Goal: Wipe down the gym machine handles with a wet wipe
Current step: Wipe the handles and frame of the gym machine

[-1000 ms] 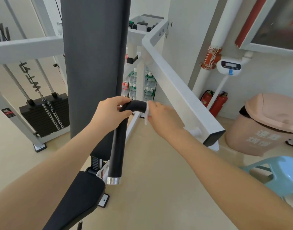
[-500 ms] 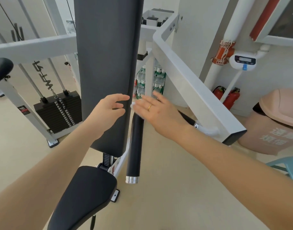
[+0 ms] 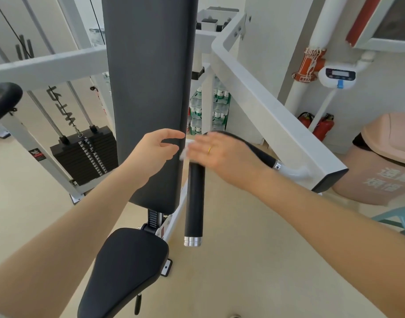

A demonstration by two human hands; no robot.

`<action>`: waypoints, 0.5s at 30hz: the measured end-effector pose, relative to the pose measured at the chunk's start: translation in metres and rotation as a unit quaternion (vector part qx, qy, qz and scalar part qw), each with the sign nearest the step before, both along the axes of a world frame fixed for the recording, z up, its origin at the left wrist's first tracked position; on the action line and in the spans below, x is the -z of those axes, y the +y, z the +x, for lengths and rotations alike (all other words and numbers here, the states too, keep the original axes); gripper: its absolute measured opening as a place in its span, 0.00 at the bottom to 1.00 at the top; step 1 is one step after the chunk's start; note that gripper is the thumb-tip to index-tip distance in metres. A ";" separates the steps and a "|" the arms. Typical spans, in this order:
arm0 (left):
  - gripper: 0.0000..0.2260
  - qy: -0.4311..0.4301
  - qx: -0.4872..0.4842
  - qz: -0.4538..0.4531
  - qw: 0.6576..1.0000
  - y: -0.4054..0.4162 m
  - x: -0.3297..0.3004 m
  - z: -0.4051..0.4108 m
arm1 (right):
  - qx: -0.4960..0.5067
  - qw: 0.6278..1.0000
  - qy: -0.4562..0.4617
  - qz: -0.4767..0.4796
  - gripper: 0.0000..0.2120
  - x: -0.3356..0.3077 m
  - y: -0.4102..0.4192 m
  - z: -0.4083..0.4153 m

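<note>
Nearest you sat the black seat (image 3: 125,267). Beyond it, your right hand (image 3: 219,154) lay flat over the wet wipe (image 3: 185,150) at the bend of the black handle (image 3: 194,198), fingers straight. Your left hand (image 3: 154,151) hovered released beside the back pad (image 3: 148,88).

I see a black handle (image 3: 194,198) tipped with a silver cap (image 3: 192,241), a white wipe (image 3: 185,150) at its bend, a dark grey back pad (image 3: 148,88) left of it, and a pink bin (image 3: 385,161) and red extinguishers (image 3: 320,126) right of it.
</note>
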State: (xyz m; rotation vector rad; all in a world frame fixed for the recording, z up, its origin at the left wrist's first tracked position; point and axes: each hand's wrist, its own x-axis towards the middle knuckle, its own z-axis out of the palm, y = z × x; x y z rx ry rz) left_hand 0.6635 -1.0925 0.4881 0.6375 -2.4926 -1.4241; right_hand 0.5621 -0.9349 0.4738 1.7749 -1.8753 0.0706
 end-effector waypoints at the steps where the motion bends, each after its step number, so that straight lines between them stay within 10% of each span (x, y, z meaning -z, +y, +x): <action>1: 0.14 -0.003 0.001 -0.005 1.000 0.002 -0.001 -0.001 | 0.066 0.997 -0.048 -0.010 0.15 -0.007 -0.001 -0.008; 4: 0.15 0.004 0.021 -0.012 1.000 0.013 -0.004 -0.006 | 0.229 0.951 -0.205 -0.025 0.18 -0.004 0.002 -0.020; 15: 0.21 -0.011 0.030 -0.109 0.994 0.033 -0.009 -0.027 | 0.304 0.929 -0.151 -0.147 0.13 0.020 0.030 -0.017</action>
